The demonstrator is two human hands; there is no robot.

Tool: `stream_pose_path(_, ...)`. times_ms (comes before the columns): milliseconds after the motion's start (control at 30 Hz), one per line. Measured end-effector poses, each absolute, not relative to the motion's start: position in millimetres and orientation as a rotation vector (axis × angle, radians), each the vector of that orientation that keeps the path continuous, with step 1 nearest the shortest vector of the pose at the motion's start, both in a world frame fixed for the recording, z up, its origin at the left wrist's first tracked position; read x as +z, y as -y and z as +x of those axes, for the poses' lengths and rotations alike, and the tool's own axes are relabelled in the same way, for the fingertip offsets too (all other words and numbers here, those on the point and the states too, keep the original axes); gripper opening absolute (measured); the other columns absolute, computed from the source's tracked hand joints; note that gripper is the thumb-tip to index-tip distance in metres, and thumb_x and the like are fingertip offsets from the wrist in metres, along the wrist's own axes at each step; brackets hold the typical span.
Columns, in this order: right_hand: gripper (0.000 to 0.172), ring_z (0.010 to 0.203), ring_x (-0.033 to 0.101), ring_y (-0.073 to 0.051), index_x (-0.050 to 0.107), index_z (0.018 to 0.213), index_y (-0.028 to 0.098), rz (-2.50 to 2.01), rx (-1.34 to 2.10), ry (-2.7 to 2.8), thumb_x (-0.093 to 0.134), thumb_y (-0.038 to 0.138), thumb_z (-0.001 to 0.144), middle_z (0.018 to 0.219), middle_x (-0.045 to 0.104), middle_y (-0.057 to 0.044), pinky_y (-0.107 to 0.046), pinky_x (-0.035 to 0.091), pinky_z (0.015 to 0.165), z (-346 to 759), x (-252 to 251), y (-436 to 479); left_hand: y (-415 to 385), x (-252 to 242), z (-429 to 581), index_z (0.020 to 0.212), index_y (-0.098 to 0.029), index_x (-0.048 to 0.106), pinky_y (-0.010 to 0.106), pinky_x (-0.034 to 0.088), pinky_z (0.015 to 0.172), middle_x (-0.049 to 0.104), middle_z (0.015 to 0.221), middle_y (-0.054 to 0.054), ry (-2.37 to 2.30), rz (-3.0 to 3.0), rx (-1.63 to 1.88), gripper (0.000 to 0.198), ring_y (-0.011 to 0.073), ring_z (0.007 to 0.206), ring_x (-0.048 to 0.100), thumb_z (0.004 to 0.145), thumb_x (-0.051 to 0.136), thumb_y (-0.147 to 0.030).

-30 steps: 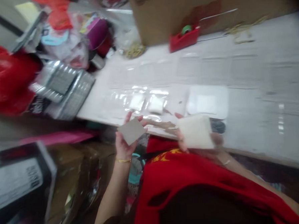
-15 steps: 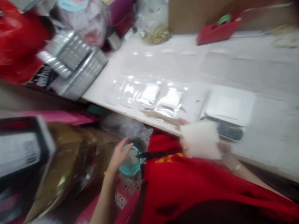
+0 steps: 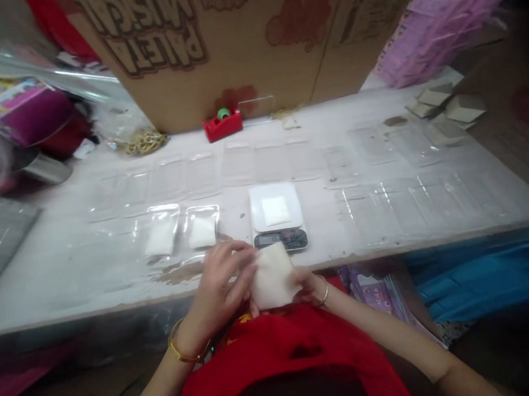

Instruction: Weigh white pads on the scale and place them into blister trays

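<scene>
My right hand (image 3: 311, 285) grips a thick white square stack, seemingly of thin sheets (image 3: 273, 277), in front of my red apron. My left hand (image 3: 227, 280) bends its fingers and thumb onto the stack's upper left edge. Just beyond the stack is a white digital scale (image 3: 257, 207) with a dark panel. On its plate lies a white square piece (image 3: 276, 210). To the left, two clear plastic packs hold white pieces, the farther-left piece (image 3: 162, 234) and the nearer one (image 3: 203, 231).
Clear plastic trays (image 3: 271, 162) lie in rows along the white table (image 3: 96, 289). Behind them stand a red tape dispenser (image 3: 223, 128) and a large cardboard box (image 3: 239, 57). Yellowish bands (image 3: 144, 143) lie at back left, grey blocks (image 3: 464, 109) at back right.
My view has swung right and now faces the table squarely. My left hand has come up from beside the turquoise bin to the white stack. A white piece now shows on the scale.
</scene>
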State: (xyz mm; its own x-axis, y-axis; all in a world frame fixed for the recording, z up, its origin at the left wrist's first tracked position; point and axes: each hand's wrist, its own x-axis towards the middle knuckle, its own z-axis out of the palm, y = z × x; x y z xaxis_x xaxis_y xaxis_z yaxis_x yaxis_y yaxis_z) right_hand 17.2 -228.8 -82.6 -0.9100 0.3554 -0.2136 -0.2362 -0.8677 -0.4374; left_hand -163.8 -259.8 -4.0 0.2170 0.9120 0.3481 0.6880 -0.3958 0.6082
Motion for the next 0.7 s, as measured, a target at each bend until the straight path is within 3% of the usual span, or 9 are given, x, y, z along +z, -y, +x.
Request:
stream_pose_path(267, 0.066, 0.083, 0.07, -0.02, 0.058, 0.11, 0.008, -0.297, 2.835, 0.247, 0.086, 0.029, 0.054, 0.097, 0.071, -0.012, -0.025, 0.054, 0.073, 18, -81, 220, 253, -9, -159, 0.117, -0.023, 0.063, 0.041, 0.043, 0.084, 0.068, 0.111, 0.01, -1.601, 2.382, 0.989, 0.033, 0.0242, 0.097, 0.063, 0.087, 0.062, -0.01)
stream_pose_path(533, 0.054, 0.086, 0.07, -0.028, 0.06, 0.105, 0.008, -0.159, 2.771, 0.249, 0.077, 0.038, 0.064, 0.089, 0.073, -0.015, -0.038, 0.056, 0.075, 20, -82, 208, 229, -6, -149, 0.117, -0.019, 0.063, 0.041, 0.047, 0.083, 0.071, 0.113, 0.013, -1.627, 2.575, 0.921, 0.037, 0.0259, 0.097, 0.065, 0.083, 0.067, -0.006)
stream_pose_path(700, 0.049, 0.089, 0.07, -0.029, 0.059, 0.109, 0.01, -0.127, 2.659, 0.256, 0.071, 0.037, 0.07, 0.093, 0.073, -0.014, -0.045, 0.057, 0.08, 30, -78, 202, 210, -5, -138, 0.109, -0.019, 0.062, 0.038, 0.045, 0.081, 0.071, 0.106, 0.01, -1.562, 2.561, 0.94, 0.027, 0.022, 0.092, 0.063, 0.085, 0.063, -0.006)
